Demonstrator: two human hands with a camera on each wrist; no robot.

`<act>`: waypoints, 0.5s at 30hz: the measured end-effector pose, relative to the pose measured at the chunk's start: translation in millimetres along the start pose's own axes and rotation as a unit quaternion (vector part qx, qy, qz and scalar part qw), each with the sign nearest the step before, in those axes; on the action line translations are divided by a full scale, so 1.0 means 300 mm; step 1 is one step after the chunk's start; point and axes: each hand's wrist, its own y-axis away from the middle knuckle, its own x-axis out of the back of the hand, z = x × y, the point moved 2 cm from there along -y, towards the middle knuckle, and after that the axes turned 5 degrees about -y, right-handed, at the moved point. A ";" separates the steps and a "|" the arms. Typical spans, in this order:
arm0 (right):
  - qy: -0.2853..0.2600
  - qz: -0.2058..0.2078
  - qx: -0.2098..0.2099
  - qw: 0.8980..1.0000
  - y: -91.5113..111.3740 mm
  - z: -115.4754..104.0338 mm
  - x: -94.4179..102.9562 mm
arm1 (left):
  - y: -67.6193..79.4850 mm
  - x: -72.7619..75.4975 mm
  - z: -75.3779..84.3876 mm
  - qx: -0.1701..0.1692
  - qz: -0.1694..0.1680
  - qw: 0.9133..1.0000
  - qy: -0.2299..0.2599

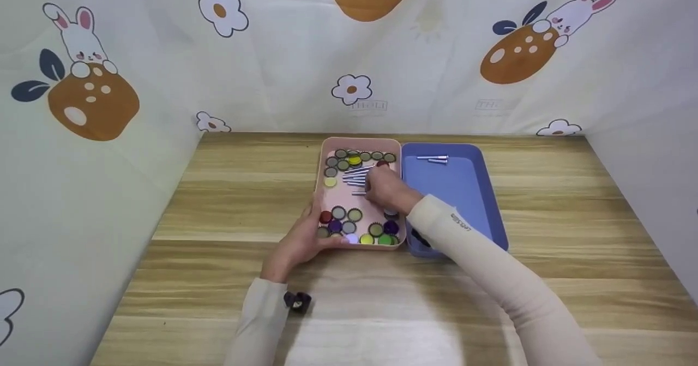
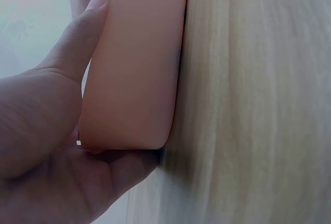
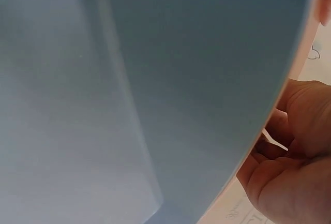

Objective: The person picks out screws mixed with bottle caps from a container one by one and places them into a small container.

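Note:
My left hand [image 1: 300, 238] holds the front left corner of a pink tray [image 1: 364, 247], thumb along the front rim and fingers on the left wall. In the left wrist view the thumb and fingers straddle the corner of the tray [image 2: 134, 69]. Inside it lie bottle caps [image 1: 354, 214] in several colours, along the back and front. Silver screws [image 1: 354, 176] lie in a bunch between them. My right hand [image 1: 390, 189] reaches down to these screws with curled fingers [image 3: 264, 177]. Its fingertips are hidden, and I cannot tell whether they pinch a screw.
A blue tray [image 1: 493, 208] stands against the pink tray's right side, under my right forearm. A few silver screws [image 1: 433, 159] lie at its back. Wooden tabletop [image 1: 229, 202] surrounds both trays, with patterned cloth walls [image 1: 283, 55] behind and at the sides.

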 end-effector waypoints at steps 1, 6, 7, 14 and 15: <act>0.003 0.000 0.003 1.000 0.000 -0.001 -0.001 | 0.001 0.000 -0.001 -0.003 0.002 1.000 -0.001; 0.013 -0.005 0.002 1.000 0.000 -0.007 -0.003 | 0.003 0.002 -0.004 -0.004 0.004 1.000 -0.004; 0.013 -0.006 0.003 1.000 0.001 -0.009 -0.003 | 0.004 0.002 -0.004 -0.004 0.004 1.000 -0.004; 0.015 -0.005 0.025 1.000 0.001 -0.017 0.003 | 0.008 0.006 0.000 0.001 -0.001 1.000 -0.006; 0.015 -0.002 0.026 1.000 0.000 -0.016 0.005 | 0.007 0.007 0.000 0.001 -0.002 1.000 -0.006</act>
